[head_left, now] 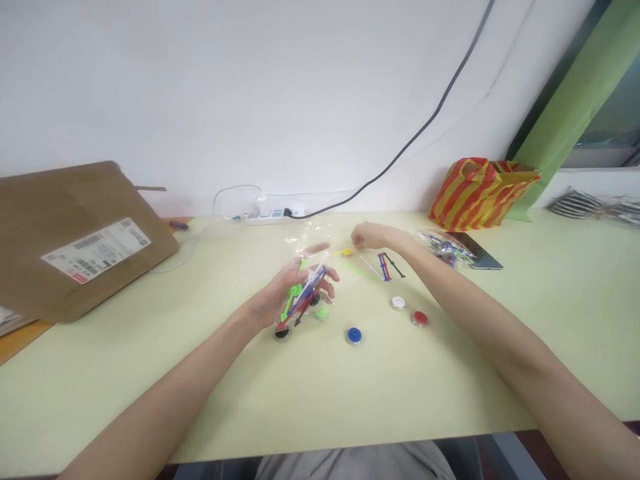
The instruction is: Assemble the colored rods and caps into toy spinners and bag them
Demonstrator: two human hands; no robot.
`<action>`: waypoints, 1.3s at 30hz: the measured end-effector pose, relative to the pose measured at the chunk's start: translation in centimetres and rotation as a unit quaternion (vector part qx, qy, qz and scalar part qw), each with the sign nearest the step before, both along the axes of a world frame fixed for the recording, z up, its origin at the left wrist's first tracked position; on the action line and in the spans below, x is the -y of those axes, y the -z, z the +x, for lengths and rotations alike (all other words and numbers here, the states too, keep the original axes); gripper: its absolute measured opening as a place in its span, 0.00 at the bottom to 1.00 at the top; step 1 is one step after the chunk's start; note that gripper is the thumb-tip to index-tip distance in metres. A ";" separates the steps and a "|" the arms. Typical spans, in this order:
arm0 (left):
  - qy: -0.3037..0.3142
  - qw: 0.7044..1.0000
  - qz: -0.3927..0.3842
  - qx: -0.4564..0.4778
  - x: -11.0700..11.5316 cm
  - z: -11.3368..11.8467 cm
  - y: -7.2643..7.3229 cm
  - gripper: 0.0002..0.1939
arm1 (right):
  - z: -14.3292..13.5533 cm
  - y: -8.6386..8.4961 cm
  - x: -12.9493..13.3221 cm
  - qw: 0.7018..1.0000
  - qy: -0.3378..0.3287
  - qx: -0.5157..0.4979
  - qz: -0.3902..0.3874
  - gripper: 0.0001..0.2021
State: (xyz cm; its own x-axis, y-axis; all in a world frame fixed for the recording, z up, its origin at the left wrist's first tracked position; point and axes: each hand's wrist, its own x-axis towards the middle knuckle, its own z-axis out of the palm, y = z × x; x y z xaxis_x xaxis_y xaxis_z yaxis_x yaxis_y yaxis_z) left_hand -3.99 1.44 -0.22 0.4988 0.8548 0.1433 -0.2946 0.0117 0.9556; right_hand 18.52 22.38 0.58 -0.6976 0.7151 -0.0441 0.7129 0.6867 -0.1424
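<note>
A clear plastic bag of coloured arrow pieces (306,291) rests in my left hand (283,287), whose fingers curl around it. My right hand (366,235) is closed just above the table, beside a yellow arrow piece (346,252); whatever its fingers may hold is hidden. Blue, red and black arrow pieces (386,266) lie right of it, with pale ones nearer the hand. Toward the front are a blue disc (355,335), a white disc (398,303) and a red disc (419,319). A black disc (283,333) and a green disc (321,312) lie below the bag.
A cardboard package (75,247) leans at the left. Behind, a power strip (273,217) with a black cable meets the wall. At the right are a striped bag (480,193), a dark tablet (480,252) and another plastic bag of pieces (449,249).
</note>
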 end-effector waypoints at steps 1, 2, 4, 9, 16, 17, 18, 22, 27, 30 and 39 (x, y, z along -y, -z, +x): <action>0.000 1.000 -0.001 0.003 0.0 0.0 0.0 0.37 | 0.2 -0.3 -0.3 1.000 0.003 -0.011 0.000 0.06; -0.001 1.000 -0.002 0.006 0.0 0.0 0.0 0.37 | 0.5 -0.8 -0.5 1.000 0.005 -0.024 0.003 0.06; 0.001 1.000 -0.009 0.009 0.1 0.1 -0.1 0.36 | 1.0 -2.3 -0.6 0.998 0.010 -0.056 0.019 0.09; 0.004 1.000 -0.017 -0.017 0.2 0.1 -0.4 0.36 | 1.8 -7.3 2.2 0.940 -0.062 -0.333 0.029 0.09; 0.019 0.999 -0.012 -0.033 0.2 0.1 -0.2 0.41 | 0.3 -10.8 8.6 0.876 -0.183 -0.442 -0.068 0.08; 0.022 0.999 -0.008 -0.032 0.1 0.1 -0.2 0.42 | -0.2 -10.7 9.1 0.880 -0.199 -0.421 -0.088 0.08; 0.025 0.999 -0.006 -0.033 0.1 0.1 -0.1 0.42 | -0.7 -10.6 9.5 0.884 -0.215 -0.401 -0.106 0.07; 0.026 0.999 0.003 -0.041 0.0 -0.1 0.3 0.37 | -2.9 -9.4 10.9 0.881 -0.279 -0.353 -0.147 0.03; 0.033 0.997 0.020 -0.067 0.1 -0.1 0.4 0.27 | -4.2 -8.5 12.1 0.881 -0.284 -0.324 -0.195 0.03; 0.032 0.997 0.021 -0.063 0.1 0.0 0.3 0.25 | -4.2 -8.4 12.1 0.888 -0.270 -0.321 -0.187 0.04; 0.013 0.999 0.018 -0.032 0.3 0.5 -0.2 0.27 | -4.9 -8.3 13.4 0.915 -0.253 -0.284 -0.132 0.05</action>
